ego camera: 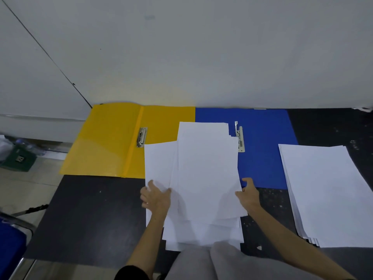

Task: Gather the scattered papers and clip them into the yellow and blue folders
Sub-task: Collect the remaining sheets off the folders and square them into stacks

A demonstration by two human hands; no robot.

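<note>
Dark speckled surface [90, 215] against a grey wall, both folders lying open and flat at the back: yellow folder [113, 138] left, blue folder [264, 142] right, edges touching. Yellow clip [141, 137] looks flat, blue clip [239, 138] has its lever standing up, so probably open; neither has paper under it. Loose pile of papers [205, 178] sits in the middle, straddling both folders' near edges and running down to my lap, sheets still fanned and misaligned. My left hand [156, 198] grips the pile's left edge, thumb on top and fingers curled at the edge; right hand [249, 194] sits at the right edge with thumb up, fingers look tucked under the sheets but can't confirm a firm hold. Second stack of papers [325, 190] lies on the right, well apart from the folders, fairly squared, untouched. Progress estimate: gathering mostly done, two piles formed; middle one still needs squaring. Nothing clipped yet. Left: align pile, seat under one clip, close it, repeat with right stack in the other folder
</note>
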